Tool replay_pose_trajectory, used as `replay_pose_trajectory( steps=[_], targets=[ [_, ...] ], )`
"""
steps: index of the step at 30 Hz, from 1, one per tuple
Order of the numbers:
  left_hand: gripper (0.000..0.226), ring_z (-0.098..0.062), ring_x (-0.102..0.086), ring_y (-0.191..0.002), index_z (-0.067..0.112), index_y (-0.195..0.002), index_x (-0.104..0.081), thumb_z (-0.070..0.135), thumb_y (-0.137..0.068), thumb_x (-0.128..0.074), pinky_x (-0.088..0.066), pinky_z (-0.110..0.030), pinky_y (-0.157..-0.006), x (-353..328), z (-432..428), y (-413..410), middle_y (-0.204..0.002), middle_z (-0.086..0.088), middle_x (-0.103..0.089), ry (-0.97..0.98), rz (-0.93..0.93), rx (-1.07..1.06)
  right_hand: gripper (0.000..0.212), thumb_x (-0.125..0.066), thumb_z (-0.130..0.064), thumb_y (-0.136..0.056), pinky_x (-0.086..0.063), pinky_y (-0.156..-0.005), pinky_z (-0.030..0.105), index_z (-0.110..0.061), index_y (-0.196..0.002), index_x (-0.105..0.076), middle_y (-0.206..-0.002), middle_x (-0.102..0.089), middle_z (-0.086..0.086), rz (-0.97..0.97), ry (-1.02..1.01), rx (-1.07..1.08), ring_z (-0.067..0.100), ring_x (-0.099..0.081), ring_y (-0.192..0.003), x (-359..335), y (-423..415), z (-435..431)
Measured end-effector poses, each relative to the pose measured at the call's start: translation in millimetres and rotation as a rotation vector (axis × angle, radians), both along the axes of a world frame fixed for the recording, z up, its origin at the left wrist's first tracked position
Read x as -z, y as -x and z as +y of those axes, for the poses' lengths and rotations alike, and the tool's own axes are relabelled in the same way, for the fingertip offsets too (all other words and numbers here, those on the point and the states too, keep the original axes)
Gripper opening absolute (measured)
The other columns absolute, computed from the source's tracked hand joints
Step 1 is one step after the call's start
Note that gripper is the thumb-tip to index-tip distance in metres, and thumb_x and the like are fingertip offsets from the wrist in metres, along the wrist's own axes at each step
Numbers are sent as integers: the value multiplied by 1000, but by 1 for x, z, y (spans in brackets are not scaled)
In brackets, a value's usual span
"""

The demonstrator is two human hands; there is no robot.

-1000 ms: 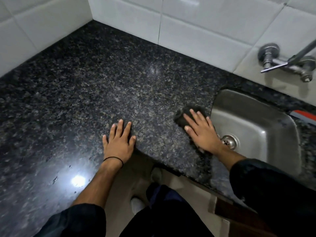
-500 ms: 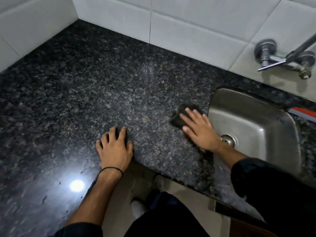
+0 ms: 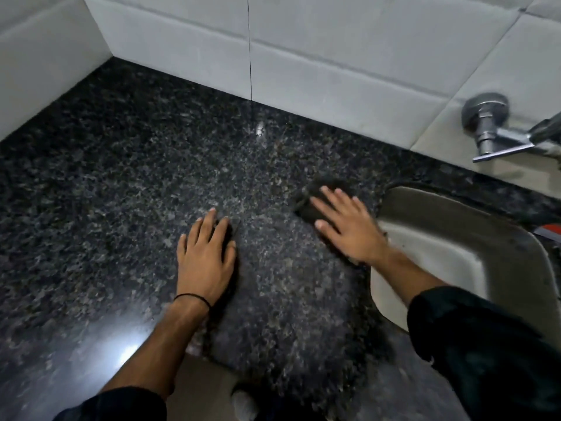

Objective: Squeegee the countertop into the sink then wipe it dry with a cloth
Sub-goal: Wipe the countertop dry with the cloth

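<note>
Dark cloth [image 3: 312,202] lies on the surface [image 3: 121,177] at the sink's [image 3: 440,226] 9 o'clock rim. The right hand [image 3: 349,229] presses it, fingers straight and apart; the left hand [image 3: 206,256] lies flat at its 9 o'clock, holding nothing. Cloth is likely soft, light and prone to bunching: press mid-pad.

The person wears a black top with long sleeves. The left sleeve [image 3: 112,405] is of plain dark cloth and ends on the forearm, so the lower arm is bare. The right sleeve [image 3: 485,344] is the same black, loose and a little creased, and it also ends before the wrist. The left hand [image 3: 206,259] and the right hand [image 3: 349,229] are bare, with short nails. Around the left wrist sits a thin black band [image 3: 192,298], like a cord. Low down, one whitish shoe [image 3: 244,405] shows, rather blurred.
</note>
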State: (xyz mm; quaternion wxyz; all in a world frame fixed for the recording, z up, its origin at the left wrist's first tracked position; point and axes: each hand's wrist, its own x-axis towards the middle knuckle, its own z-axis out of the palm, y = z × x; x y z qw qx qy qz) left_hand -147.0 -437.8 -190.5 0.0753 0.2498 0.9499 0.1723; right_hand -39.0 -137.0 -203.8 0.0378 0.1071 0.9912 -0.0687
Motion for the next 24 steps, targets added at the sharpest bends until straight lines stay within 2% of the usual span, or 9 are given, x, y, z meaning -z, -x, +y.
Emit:
replay_pose_trajectory(
  steps=[4,6,8,10,12,14,18,24],
  targets=[
    [50,-29,-22,-147,23,-146,-39,37,-98,-46,-20,-56,-115,4,20,44,-161,-1,-23,16,29,-22,59,-18,-58,-100,-2,-122,50,-39,-156,-10,-166,-1,-4,-1,84,530,23,0,-152,-1,76,53],
    [51,-27,-18,-148,24,-148,-34,39,-100,-42,-15,-56,-117,6,32,60,-162,0,-19,21,43,-34,61,-16,-56,-100,3,-121,52,-34,-157,-7,-166,4,1,-3,115,595,26,5,-152,0,123,40],
    [52,-26,-12,-149,25,-150,-30,40,-101,-37,-11,-56,-118,9,50,79,-163,1,-14,27,63,-55,62,-14,-56,-101,5,-120,53,-32,-157,-4,-165,7,3,-3,109,470,27,7,-152,3,164,14],
    [54,-24,-8,-150,27,-152,-26,44,-101,-32,-6,-56,-119,13,66,101,-164,2,-10,36,73,-104,60,-15,-56,-101,4,-120,50,-35,-157,-8,-166,4,-1,8,93,191,24,5,-152,5,189,-1],
    [56,-22,-3,-151,31,-153,-21,50,-100,-27,-2,-56,-119,20,74,121,-164,4,-6,50,53,-149,57,-20,-58,-101,1,-120,44,-40,-155,-14,-166,-2,-7,6,107,-115,18,0,-152,2,197,15],
    [58,-19,2,-151,38,-153,-13,56,-99,-21,1,-55,-119,27,74,131,-164,7,-2,54,18,-174,56,-23,-60,-100,-2,-120,42,-44,-154,-16,-165,-6,-12,-1,98,-269,15,-4,-152,1,206,53],
    [59,-18,1,-151,42,-153,-7,58,-97,-14,-2,-57,-118,33,75,132,-164,8,-3,86,51,-181,56,-21,-60,-100,-6,-121,47,-45,-154,-15,-165,-6,-11,4,77,-163,15,-5,-152,4,250,89],
    [59,-16,1,-151,43,-152,-5,59,-96,-14,-4,-55,-119,34,76,133,-164,11,-1,98,61,-194,58,-21,-59,-100,0,-121,46,-42,-155,-13,-166,-3,-7,-18,88,-187,18,0,-152,8,346,15]
  ],
)
